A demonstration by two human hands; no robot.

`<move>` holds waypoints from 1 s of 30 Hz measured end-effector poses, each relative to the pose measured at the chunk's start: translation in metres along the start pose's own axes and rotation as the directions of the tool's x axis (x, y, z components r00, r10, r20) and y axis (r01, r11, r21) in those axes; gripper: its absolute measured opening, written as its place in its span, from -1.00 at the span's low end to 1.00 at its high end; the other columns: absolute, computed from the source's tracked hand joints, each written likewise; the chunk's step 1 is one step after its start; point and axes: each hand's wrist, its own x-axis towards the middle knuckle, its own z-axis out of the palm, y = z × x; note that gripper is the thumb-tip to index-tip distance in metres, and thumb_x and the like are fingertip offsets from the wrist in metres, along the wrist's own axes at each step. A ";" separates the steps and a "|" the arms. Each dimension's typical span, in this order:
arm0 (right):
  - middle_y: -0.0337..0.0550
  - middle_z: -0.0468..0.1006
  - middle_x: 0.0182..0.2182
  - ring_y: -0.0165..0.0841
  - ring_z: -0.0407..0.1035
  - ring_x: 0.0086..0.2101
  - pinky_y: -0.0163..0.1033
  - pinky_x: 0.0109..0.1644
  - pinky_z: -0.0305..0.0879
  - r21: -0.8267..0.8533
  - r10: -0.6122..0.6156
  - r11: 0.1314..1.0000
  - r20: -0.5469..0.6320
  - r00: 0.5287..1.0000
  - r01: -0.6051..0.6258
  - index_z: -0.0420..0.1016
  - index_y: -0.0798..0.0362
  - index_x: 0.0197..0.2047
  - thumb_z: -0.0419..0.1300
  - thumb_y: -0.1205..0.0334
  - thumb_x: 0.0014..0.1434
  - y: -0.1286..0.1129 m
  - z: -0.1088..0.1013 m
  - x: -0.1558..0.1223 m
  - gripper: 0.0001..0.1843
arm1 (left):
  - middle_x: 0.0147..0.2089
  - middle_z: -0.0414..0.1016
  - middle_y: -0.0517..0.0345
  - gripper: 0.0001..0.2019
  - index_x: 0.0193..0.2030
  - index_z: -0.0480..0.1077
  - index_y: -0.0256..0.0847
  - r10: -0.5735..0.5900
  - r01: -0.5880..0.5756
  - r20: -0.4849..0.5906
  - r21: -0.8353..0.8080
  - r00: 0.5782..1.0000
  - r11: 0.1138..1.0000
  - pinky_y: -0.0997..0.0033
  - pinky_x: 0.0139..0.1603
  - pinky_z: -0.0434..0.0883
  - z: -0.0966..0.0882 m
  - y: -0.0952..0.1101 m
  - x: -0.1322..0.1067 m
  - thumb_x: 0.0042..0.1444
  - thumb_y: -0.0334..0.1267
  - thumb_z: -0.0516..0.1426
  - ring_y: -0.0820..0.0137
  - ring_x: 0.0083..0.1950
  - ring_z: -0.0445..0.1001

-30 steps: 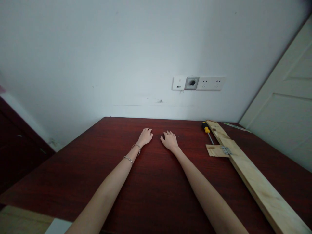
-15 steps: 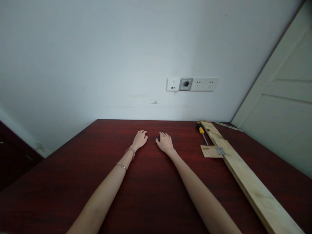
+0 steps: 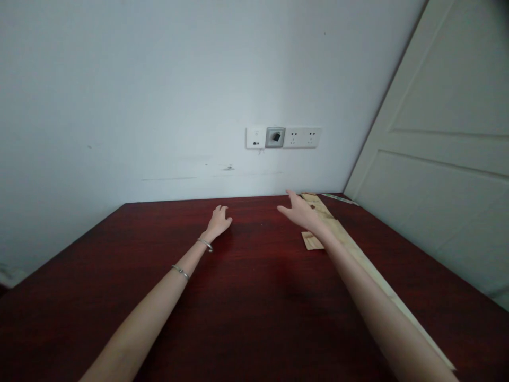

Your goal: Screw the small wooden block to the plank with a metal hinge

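Observation:
My left hand (image 3: 218, 220) is open over the dark red table (image 3: 238, 297), with a bangle at its wrist and nothing in its fingers. Raised above the tabletop on the right, my right hand (image 3: 299, 210) is open, thumb and fingers apart. It is nearest to the far end of a long wooden board (image 3: 360, 249). A small wooden piece (image 3: 311, 241) juts out left of the board, partly covered by my right wrist. The screwdriver is hidden behind my right hand, and the metal hinge behind my forearm.
Behind the table rises a white wall (image 3: 178, 95) with a row of sockets (image 3: 302, 137). A thin, flat strip (image 3: 340, 199) lies at the far right corner. A pale panelled door (image 3: 441, 143) stands along the right side.
My right hand has lifted and moved right, covering the screwdriver and hinge. My left hand has risen slightly with its fingers more curled. The view has turned to the right.

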 end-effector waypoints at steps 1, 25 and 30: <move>0.24 0.36 0.21 -0.02 0.24 0.21 -0.09 0.25 0.12 -0.019 0.014 1.000 -0.014 1.000 -0.015 0.10 0.27 0.34 0.13 0.15 0.18 0.015 -0.014 -0.009 -0.28 | 0.34 0.15 -0.26 -0.51 0.23 0.24 -0.44 0.045 -0.045 0.016 -0.015 0.999 0.999 0.21 0.39 0.13 0.000 0.015 0.005 0.16 -0.34 0.06 0.14 0.40 0.11; 0.12 0.48 -0.16 -0.02 0.38 -0.10 -0.07 0.07 0.26 -0.203 0.353 0.904 -0.144 0.925 -0.376 0.26 0.19 0.26 0.19 -0.07 0.05 0.151 -0.020 -0.194 -0.22 | 0.08 0.42 -0.12 -0.43 0.15 0.35 -0.33 0.722 -0.639 0.281 -0.336 0.633 0.692 0.29 0.09 0.36 0.086 0.234 -0.020 -0.02 -0.20 0.31 0.13 0.07 0.41; 0.14 0.46 -0.12 0.03 0.35 -0.08 0.00 0.04 0.28 -0.215 0.329 0.903 -0.214 0.920 -0.373 0.27 0.17 0.22 0.21 -0.06 0.01 0.156 -0.011 -0.194 -0.23 | 0.08 0.44 -0.13 -0.41 0.14 0.38 -0.35 0.724 -0.616 0.256 -0.392 0.641 0.684 0.29 0.09 0.36 0.086 0.230 -0.018 -0.05 -0.23 0.33 0.15 0.06 0.43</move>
